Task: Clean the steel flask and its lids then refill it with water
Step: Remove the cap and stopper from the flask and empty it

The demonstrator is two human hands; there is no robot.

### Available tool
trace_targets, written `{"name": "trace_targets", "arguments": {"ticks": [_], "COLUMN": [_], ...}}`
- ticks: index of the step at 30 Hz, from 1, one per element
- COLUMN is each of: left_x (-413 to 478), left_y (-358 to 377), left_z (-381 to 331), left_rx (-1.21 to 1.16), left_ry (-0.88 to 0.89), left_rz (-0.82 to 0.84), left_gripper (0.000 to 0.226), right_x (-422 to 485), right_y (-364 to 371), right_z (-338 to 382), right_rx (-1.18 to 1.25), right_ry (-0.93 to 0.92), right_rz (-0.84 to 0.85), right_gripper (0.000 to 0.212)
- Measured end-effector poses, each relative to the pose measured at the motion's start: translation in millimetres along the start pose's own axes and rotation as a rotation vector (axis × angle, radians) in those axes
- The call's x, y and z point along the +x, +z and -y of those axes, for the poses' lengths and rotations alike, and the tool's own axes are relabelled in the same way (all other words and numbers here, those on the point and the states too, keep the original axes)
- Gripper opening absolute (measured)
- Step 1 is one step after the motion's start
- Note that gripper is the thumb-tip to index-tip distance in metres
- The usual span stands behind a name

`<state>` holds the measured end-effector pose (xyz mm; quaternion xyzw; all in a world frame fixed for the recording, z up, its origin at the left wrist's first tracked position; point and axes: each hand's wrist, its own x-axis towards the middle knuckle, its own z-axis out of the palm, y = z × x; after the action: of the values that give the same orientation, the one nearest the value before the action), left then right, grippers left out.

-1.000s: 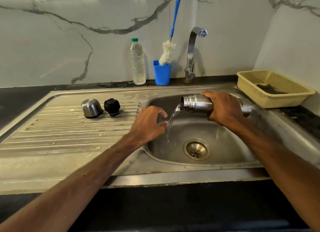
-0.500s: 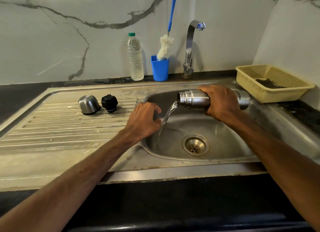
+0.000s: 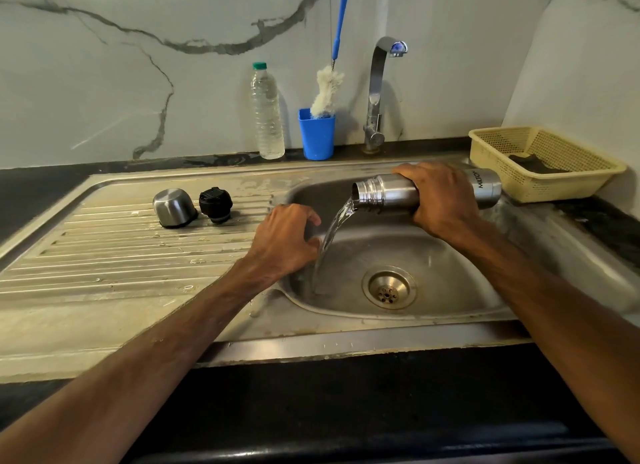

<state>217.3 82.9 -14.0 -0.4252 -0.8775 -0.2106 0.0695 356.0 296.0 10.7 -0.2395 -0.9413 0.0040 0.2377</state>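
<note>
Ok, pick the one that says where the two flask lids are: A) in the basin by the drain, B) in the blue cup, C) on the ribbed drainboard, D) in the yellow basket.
C: the steel lid and the black lid sit side by side on the drainboard, left of the basin.

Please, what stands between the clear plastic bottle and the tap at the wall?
In the head view, a blue cup with a white bottle brush in it stands between the plastic bottle and the tap.
</note>
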Motion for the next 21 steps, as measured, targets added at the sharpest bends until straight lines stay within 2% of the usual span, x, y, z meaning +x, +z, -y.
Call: {"name": "trace_targets", "arguments": {"ticks": [21], "left_x": [0.4], "left_y": [3.1], "left_z": [1.8], "left_rx": [-0.018], "left_ry": [-0.005], "left_rz": [0.03], "left_gripper": [0.054], "right_x": [2.7], "right_y": [-0.2], "right_z": [-0.7], "right_rx": [0.012], "right_ry": [-0.02], "right_rz": [-0.014], "right_gripper": [0.075]}}
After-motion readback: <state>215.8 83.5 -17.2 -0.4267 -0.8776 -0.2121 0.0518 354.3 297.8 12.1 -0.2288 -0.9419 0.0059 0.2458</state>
